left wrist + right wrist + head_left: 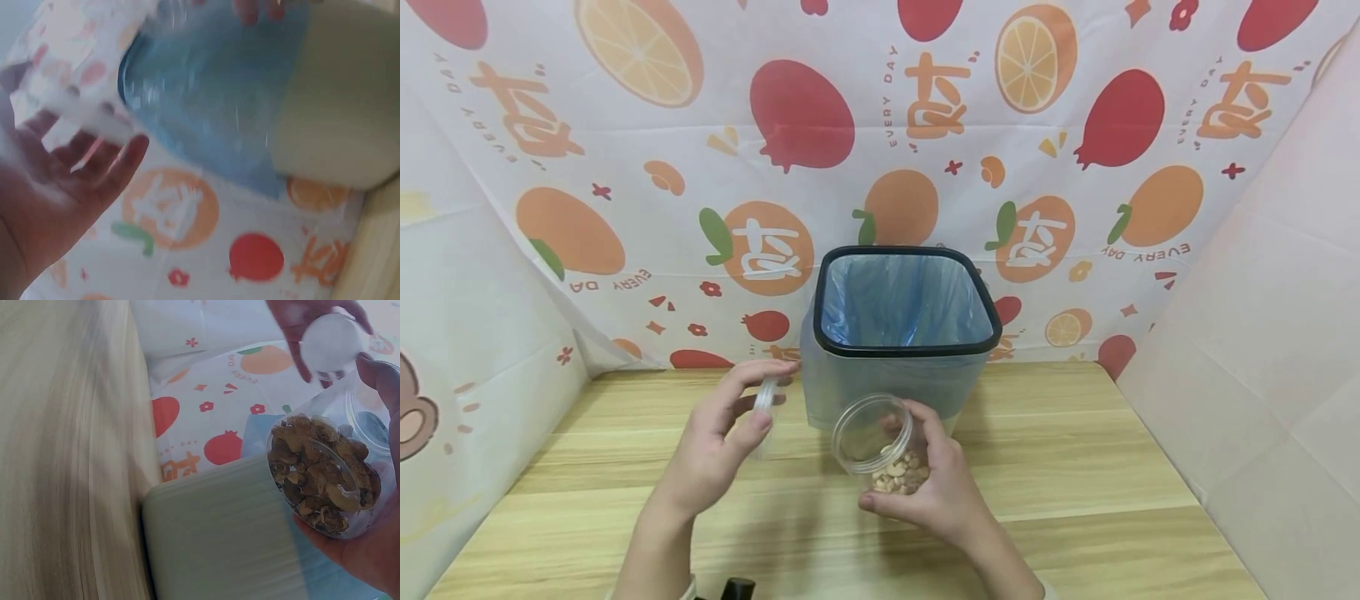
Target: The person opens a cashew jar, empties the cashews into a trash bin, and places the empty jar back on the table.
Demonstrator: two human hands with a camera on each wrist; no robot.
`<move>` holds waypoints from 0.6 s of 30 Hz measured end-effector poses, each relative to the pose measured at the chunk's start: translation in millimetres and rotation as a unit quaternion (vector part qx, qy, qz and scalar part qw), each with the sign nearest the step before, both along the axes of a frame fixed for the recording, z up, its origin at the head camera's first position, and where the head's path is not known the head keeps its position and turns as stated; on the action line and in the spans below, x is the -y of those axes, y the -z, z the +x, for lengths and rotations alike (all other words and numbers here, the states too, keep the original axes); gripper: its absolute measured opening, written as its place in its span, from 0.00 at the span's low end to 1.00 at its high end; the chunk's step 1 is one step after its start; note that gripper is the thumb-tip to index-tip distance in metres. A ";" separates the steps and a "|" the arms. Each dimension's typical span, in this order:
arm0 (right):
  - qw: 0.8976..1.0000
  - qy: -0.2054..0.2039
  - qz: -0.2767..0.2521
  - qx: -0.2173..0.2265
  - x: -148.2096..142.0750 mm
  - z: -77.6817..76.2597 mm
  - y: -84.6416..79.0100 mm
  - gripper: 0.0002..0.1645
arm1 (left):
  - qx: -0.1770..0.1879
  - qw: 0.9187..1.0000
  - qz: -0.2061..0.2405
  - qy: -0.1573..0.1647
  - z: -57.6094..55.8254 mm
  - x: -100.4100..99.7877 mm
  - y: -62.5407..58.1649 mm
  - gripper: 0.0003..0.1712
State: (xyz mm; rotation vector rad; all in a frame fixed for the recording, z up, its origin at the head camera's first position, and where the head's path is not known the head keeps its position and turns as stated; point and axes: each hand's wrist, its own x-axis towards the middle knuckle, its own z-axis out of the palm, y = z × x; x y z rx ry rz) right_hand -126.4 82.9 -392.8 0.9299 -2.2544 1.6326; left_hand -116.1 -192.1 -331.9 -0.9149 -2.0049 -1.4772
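Observation:
My left hand [711, 442] holds a round, pale see-through lid [765, 396] between thumb and fingers, left of the bin. In the right wrist view the lid [331, 342] faces the camera as a whitish disc; the left wrist view blurs it. My right hand [940, 487] grips a clear plastic jar [841, 454], its fingers curled round the side. Uncovered, the jar tilts with its mouth toward the left. Small beige-brown dried pieces [901, 473] lie in its lower part, and they show through the base [322, 472] in the right wrist view.
Behind the jar stands a pale bin [887, 383] with a black rim [910, 351] and a bluish bag liner [902, 292]. It stands on the wood-grain table [1075, 475], against a fruit-print cloth [842, 192]. A small black object [739, 588] pokes in at the bottom edge.

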 end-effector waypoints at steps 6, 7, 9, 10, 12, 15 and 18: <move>1.000 -0.009 -0.005 0.009 -0.4 0.4 -0.9 0.61 | 0.032 0.996 0.013 0.076 -14.4 31.7 18.2 0.25; 1.000 -0.009 -0.005 0.009 -0.4 0.5 -1.1 0.61 | 0.039 0.996 0.015 0.081 -16.1 34.3 20.2 0.25; 1.000 -0.009 -0.004 0.007 -0.5 0.3 -1.0 0.60 | 0.052 0.995 0.017 0.088 -18.2 37.0 23.1 0.25; 1.000 -0.010 -0.005 0.006 -0.5 0.2 -1.2 0.61 | 0.058 0.994 0.017 0.090 -18.7 37.5 23.9 0.24; 1.000 -0.011 -0.005 0.003 -0.4 -0.3 -1.2 0.61 | 0.069 0.993 0.016 0.091 -19.2 37.6 25.6 0.22; 1.000 -0.014 -0.006 0.001 -0.6 -0.6 -1.8 0.61 | 0.086 0.993 0.012 0.081 -19.3 36.9 27.7 0.18; 1.000 -0.015 -0.008 0.003 -1.0 -0.5 -2.7 0.61 | 0.099 0.993 0.003 0.059 -18.9 36.9 28.9 0.19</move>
